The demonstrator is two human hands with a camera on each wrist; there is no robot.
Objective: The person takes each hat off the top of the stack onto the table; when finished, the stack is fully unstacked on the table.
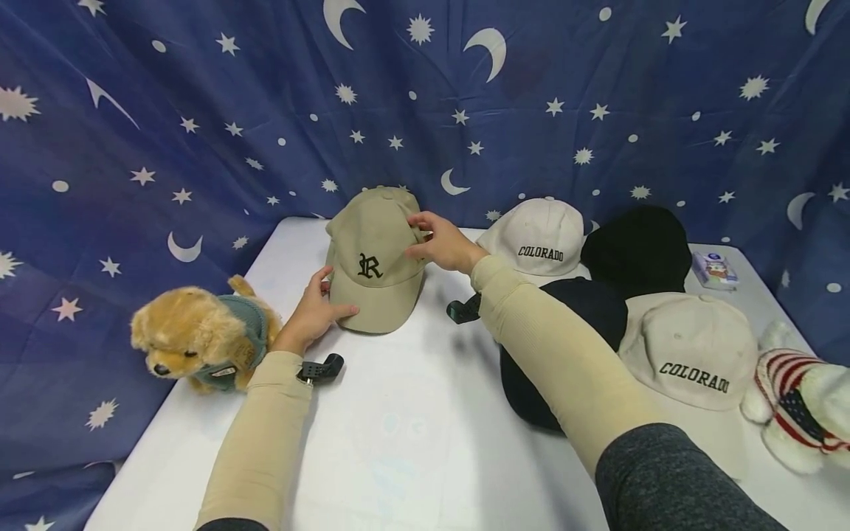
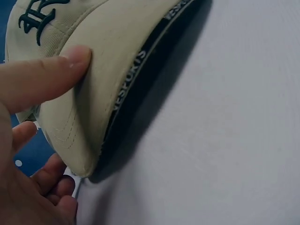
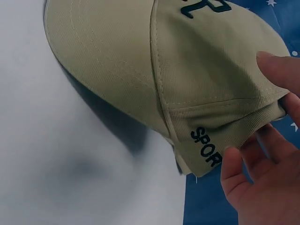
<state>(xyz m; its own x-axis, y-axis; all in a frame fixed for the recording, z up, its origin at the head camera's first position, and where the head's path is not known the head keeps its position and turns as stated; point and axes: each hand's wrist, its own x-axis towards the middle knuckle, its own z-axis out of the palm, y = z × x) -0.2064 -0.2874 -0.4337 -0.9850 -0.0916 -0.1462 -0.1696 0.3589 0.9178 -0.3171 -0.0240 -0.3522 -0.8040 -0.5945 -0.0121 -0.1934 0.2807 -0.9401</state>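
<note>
A khaki baseball cap (image 1: 377,251) with a dark letter on its front sits toward the back of the white table, brim facing me. My left hand (image 1: 312,313) holds the brim's left side. In the left wrist view, its thumb (image 2: 56,72) lies on top of the brim (image 2: 93,103), the other fingers around the side edge. My right hand (image 1: 448,243) grips the crown's right side. In the right wrist view, the thumb (image 3: 279,70) lies on the crown (image 3: 211,61), with other fingers at the lower edge; some fingertips are hidden behind the fabric.
At left stands a plush dog (image 1: 192,332) in a blue-green garment. On the right are two pale COLORADO caps (image 1: 531,228), black caps (image 1: 637,251), a small purple pack (image 1: 716,271) and a white plush toy (image 1: 803,405). A starry blue curtain (image 1: 412,118) hangs behind.
</note>
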